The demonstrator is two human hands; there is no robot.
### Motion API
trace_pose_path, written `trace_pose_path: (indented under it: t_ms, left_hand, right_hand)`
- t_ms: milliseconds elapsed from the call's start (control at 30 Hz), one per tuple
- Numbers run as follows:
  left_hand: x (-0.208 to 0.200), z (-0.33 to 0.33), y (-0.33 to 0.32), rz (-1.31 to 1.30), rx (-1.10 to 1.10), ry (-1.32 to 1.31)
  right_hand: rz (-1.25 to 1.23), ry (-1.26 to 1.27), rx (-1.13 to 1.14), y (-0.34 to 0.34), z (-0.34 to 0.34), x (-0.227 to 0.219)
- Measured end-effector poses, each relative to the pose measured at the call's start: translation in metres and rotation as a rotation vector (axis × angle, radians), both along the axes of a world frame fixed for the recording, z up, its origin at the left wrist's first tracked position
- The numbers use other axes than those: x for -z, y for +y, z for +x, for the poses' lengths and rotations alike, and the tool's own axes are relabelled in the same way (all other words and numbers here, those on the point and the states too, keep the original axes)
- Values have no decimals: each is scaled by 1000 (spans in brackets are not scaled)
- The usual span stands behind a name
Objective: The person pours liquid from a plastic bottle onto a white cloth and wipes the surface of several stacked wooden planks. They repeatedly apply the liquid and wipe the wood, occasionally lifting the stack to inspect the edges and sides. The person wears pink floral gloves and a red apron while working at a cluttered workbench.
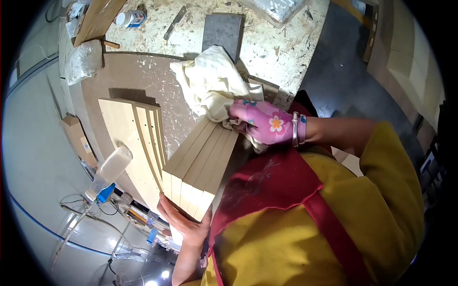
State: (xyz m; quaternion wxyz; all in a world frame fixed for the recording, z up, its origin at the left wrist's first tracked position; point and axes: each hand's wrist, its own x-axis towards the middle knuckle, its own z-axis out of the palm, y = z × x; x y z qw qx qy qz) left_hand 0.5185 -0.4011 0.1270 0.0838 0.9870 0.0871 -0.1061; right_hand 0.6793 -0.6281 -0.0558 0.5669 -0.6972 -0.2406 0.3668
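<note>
A tight stack of pale wooden boards [202, 159] stands in front of me, with its edges turned up. At its near end my bare left hand [190, 228] grips it, fingers on one side and thumb on the other. My right hand [267, 123], in a pink flowered glove, is closed on a cream cloth [210, 78] and presses it against the far end of the stack. The bulk of the cloth spreads out beyond my fingers. To the left, close beside the stack, lie several more pale boards [125, 128] with small holes in them.
A brown panel [143, 74] lies under the boards. Behind it, the paint-spattered worktop [162, 43] carries a dark grey block [222, 34], a flat dark strip [175, 23], a white jar [130, 19] and a plastic-wrapped bundle [274, 8]. A clear bottle [112, 167] hangs at the left.
</note>
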Motion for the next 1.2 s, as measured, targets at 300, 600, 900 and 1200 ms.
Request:
trace_pose_path:
  t_ms: [300,600,900,1200]
  left_hand:
    - [-3,12,-13,-71,-15,10]
    - [-9,19,-27,-48,-123,62]
    - [3,-4,-47,-39,-69,-153]
    - [-3,-30,-80,-69,56,-133]
  right_hand:
    - [-6,-180,13,-10,0,10]
    - [236,326,579,-67,36,1]
    - [333,368,606,-97,-22,2]
    - [233,268,1048,-161,-67,2]
